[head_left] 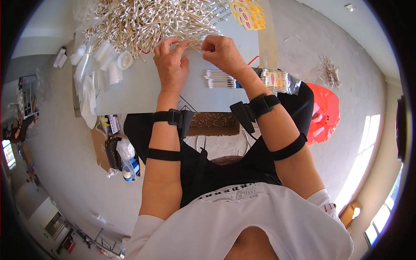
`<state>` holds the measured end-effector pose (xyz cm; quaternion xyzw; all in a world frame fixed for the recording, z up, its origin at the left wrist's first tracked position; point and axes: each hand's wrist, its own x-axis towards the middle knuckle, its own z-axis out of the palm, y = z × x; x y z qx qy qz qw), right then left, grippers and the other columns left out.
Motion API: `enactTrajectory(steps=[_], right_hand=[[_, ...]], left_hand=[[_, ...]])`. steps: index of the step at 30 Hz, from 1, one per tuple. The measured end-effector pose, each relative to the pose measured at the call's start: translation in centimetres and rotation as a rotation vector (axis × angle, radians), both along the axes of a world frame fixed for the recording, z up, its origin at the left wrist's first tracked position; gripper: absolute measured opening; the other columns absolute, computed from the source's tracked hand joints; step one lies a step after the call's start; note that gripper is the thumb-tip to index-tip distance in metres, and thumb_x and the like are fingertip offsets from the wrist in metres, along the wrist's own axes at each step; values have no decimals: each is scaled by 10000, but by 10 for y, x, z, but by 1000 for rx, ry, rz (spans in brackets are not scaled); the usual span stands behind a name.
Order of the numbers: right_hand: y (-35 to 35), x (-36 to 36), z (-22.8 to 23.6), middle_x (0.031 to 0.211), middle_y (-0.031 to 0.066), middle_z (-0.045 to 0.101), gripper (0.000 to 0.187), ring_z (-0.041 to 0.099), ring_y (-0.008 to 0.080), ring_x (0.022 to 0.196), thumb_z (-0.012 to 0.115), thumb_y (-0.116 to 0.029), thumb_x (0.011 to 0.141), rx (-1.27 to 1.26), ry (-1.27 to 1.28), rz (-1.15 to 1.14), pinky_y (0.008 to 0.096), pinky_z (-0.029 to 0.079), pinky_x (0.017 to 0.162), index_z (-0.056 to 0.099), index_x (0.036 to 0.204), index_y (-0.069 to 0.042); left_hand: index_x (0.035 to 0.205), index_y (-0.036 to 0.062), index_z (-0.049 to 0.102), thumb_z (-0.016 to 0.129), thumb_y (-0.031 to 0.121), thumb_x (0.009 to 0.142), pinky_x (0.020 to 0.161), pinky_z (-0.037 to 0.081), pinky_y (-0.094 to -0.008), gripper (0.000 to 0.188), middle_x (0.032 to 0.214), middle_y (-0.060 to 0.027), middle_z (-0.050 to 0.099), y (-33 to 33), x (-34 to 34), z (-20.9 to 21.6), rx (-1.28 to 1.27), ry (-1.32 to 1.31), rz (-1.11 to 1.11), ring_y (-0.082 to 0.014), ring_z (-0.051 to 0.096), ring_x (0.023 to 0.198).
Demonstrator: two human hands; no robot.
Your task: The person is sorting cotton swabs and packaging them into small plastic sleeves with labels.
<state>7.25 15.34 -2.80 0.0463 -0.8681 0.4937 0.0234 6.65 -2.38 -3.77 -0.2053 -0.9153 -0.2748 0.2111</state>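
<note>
Head view: swabs [143,21], axes jumbled, lie at 11 o'clock from the nearer left hand [170,69], fingers parted; right hand [226,55] curled, contents unclear.

Shirt [186,232], white, short-sleeved; dark lettering and grey emblem [242,193] on front; small reddish marking [329,207] on right sleeve. Legwear [141,134], black. Forearm straps [162,117], two, black, each with buckle and wedge-shaped module [242,116]. Plain bands [164,154], two, black, nearer elbows.

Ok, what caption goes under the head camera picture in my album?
Left hand and right hand at the edge of a huge cotton swab pile on a grey table.
</note>
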Motion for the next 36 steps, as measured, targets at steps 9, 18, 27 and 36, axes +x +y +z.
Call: enactTrajectory(steps=[9, 18, 27, 36], right_hand=[[37, 24, 24, 777, 63, 664, 181, 628, 113, 717, 610, -34, 772, -230, -302, -170, 234, 492, 664, 668, 920, 52], [39, 109, 30, 694, 128, 648, 95, 629, 222, 634, 662, -62, 769, -129, -295, 330, 327, 493, 620, 662, 828, 13], [6, 51, 10, 703, 103, 656, 128, 614, 246, 614, 704, -123, 799, 68, -73, -14, 337, 486, 595, 651, 820, -8], [-4, 8, -14, 935, 92, 593, 212, 608, 299, 929, 698, -95, 765, 315, 266, -187, 394, 513, 780, 662, 973, -109]], left_hand=[[937, 141, 687, 674, 0, 715, 907, 406, -436, 264, 1038, -23, 589, -9, -4, -16, 75, 3, 59, -291, 495, 1062], [816, 118, 636, 712, 178, 718, 812, 406, -436, 138, 920, -39, 579, 0, 13, -9, 76, -62, 257, -281, 496, 969], [772, 97, 620, 678, 177, 760, 767, 403, -450, 99, 897, -48, 587, 15, 9, -11, -146, -259, 462, -300, 513, 930], [805, 105, 578, 699, 44, 739, 770, 404, -453, 152, 826, -50, 571, 7, 31, -12, 63, -99, 302, -310, 520, 874]])
